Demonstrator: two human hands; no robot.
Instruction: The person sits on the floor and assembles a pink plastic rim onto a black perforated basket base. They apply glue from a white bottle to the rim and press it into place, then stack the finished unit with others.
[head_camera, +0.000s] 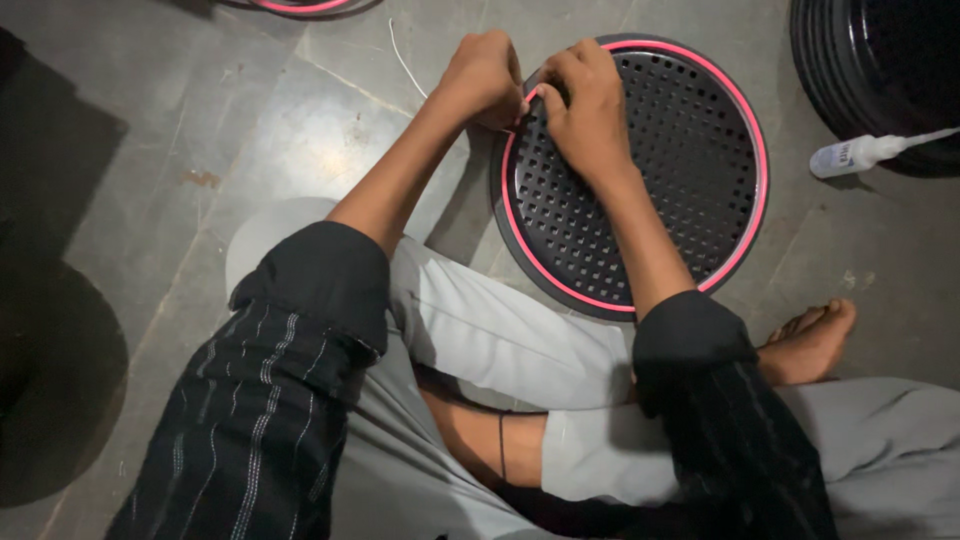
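A round black perforated disc (690, 190) with a pink strip (757, 160) running round its rim lies on the stone floor in front of my crossed legs. My left hand (483, 78) and my right hand (588, 105) meet at the disc's upper left edge. Both pinch the pink strip there, fingers curled over the rim. The ends of the strip are hidden under my fingers.
A white squeeze bottle (858, 153) with a long nozzle lies on the floor at the right, beside a stack of black round parts (880, 70). Another pink-rimmed disc (300, 6) shows at the top edge. My bare foot (812, 340) rests right of the disc.
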